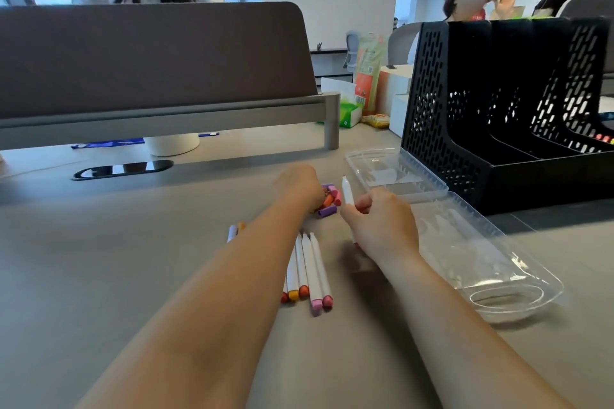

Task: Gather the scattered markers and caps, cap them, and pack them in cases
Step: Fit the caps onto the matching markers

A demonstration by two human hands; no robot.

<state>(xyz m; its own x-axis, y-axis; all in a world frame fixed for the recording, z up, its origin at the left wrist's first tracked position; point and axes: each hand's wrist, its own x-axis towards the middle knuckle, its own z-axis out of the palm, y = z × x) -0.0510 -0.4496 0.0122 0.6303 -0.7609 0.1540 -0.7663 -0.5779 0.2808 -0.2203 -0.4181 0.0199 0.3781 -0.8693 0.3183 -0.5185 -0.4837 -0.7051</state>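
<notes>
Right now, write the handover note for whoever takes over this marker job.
Left hand: on the cap pile; its grip is hidden.
Right hand: holds one marker, tip bare.
Other markers lie loose on the table, nearer you.
Clear case lies open at right, nothing in it.
Done: caps gathered in a pile.
Left: cap everything, pack.
</notes>
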